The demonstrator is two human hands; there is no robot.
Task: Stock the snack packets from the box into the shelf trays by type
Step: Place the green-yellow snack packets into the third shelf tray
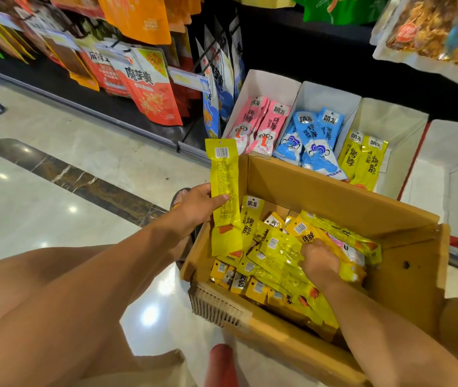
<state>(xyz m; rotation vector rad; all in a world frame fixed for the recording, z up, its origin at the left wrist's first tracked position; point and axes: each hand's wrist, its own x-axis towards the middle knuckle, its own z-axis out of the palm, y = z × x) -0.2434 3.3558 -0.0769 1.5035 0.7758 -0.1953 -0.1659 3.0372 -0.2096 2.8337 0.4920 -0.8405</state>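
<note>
A cardboard box [334, 191] on the floor holds several long yellow snack packets [278, 272]. My left hand [197, 205] grips one yellow packet [223, 177] upright at the box's left edge, barcode side toward me. Down inside the box, my right hand [320, 261] has its fingers curled into the pile of yellow packets. Behind the box stand white shelf trays: one with pink packets [261, 127], one with blue packets [311, 141], one with yellow packets [364, 160].
Another white tray [445, 174] stands at the far right. Large snack bags [149, 88] hang on hooks above and to the left. The glossy tiled floor [41, 191] spreads out at the left; my bare legs [55, 303] are in the foreground.
</note>
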